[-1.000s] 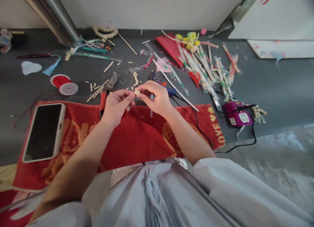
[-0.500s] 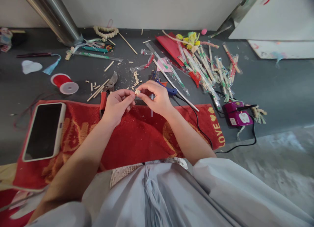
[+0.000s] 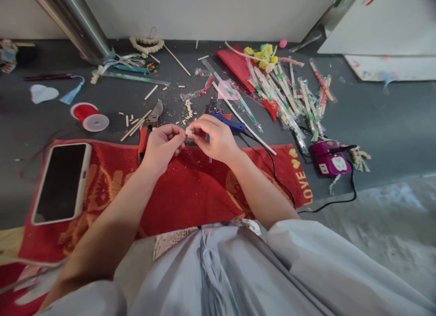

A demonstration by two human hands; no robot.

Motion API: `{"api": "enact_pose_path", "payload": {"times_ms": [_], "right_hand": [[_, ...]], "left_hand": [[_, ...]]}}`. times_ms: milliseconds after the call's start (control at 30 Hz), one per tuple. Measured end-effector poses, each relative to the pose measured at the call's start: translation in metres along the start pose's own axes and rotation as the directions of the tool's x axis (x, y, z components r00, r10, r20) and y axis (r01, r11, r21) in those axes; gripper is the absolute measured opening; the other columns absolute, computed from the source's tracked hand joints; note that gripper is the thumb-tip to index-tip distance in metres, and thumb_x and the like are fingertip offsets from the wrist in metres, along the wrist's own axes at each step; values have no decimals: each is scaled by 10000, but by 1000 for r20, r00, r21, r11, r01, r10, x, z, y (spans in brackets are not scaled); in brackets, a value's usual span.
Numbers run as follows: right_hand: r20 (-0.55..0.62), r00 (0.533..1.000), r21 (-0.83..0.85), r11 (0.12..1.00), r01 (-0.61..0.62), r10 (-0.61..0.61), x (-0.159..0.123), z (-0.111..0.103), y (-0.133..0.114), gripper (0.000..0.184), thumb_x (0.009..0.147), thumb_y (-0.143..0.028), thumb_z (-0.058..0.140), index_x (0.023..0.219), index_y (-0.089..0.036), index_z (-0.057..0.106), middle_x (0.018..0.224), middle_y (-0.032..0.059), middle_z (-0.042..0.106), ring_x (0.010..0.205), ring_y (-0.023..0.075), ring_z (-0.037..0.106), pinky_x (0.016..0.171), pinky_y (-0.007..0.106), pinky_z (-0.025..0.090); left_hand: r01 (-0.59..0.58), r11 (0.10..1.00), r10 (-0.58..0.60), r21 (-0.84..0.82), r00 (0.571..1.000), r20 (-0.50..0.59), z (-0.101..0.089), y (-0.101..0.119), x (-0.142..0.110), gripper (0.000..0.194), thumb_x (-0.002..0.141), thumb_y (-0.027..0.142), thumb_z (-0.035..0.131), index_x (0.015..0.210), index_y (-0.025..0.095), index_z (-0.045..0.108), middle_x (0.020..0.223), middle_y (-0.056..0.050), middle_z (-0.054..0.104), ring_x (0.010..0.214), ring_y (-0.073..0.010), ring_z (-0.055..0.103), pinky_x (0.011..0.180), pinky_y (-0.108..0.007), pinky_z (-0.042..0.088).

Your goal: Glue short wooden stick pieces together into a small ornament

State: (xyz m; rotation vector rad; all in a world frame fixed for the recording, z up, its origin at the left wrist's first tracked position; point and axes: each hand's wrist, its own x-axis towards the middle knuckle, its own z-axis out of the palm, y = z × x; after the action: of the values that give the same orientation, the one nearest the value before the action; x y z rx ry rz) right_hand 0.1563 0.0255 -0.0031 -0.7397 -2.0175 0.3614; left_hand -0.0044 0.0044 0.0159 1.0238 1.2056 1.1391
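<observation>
Between my fingertips is a small cluster of pale wooden pieces (image 3: pixel 189 132). My right hand (image 3: pixel 216 138) pinches it between thumb and fingers. My left hand (image 3: pixel 161 147) is closed in a pinch at the cluster's left side; whatever its fingertips hold is too small to make out. Just beyond the right hand lies a blue glue gun (image 3: pixel 231 123) with a black cord. Pruning shears (image 3: pixel 156 113) with a red handle lie beside the left hand, partly covered by it. Several cut wooden bits (image 3: pixel 188 107) and crumbs are strewn past my fingers.
A red towel (image 3: pixel 190 193) lies under my forearms, with a phone (image 3: pixel 61 184) on its left. Further off are a spool of red thread (image 3: pixel 89 117) and wrapped chopsticks (image 3: pixel 279 93). A purple power socket (image 3: pixel 329 159) stands at right. A metal pole (image 3: pixel 75 25) rises at the back left.
The right hand has shifted slightly and its fingers have turned, exposing more of the glue gun. The cluster has moved a little towards me. The left hand has barely moved.
</observation>
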Motion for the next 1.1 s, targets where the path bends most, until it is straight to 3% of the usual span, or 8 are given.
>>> {"api": "enact_pose_path", "payload": {"times_ms": [467, 667, 867, 1100], "right_hand": [[67, 998, -132, 991, -13, 22, 0, 3, -4, 139, 913, -127, 469, 924, -173, 600, 882, 48, 651, 804, 138, 604, 730, 267, 502], [-23, 994, -122, 986, -110, 108, -1, 1, 1, 90, 930, -177, 492, 946, -170, 581, 879, 46, 623, 775, 129, 589, 711, 261, 501], [4, 994, -86, 990, -108, 109, -1, 2, 0, 82, 890, -128, 521, 938, -161, 579, 875, 46, 655, 801, 133, 616, 716, 257, 509], [17, 997, -51, 996, -69, 70, 0, 2, 0, 212, 817, -17, 500, 923, -171, 598, 923, 44, 667, 859, 129, 639, 761, 263, 534]], "left_hand": [[-22, 999, 24, 23, 998, -52, 0, -4, 2, 75, 584, 99, 566, 591, 170, 588, 430, 75, 457, 338, -30, 348, 352, -168, 244], [-13, 999, 15, 31, 997, -75, 0, -5, 3, 94, 639, 90, 572, 595, 172, 581, 388, 83, 405, 323, -34, 312, 347, -182, 219], [24, 1000, -23, 11, 998, -59, 2, -3, 3, 57, 702, 107, 633, 738, 147, 651, 457, 57, 519, 334, -30, 365, 341, -170, 243], [23, 999, -22, 29, 999, -33, -1, -6, 4, 90, 746, 210, 692, 801, 139, 701, 486, 36, 558, 348, -30, 394, 338, -165, 255]]}}
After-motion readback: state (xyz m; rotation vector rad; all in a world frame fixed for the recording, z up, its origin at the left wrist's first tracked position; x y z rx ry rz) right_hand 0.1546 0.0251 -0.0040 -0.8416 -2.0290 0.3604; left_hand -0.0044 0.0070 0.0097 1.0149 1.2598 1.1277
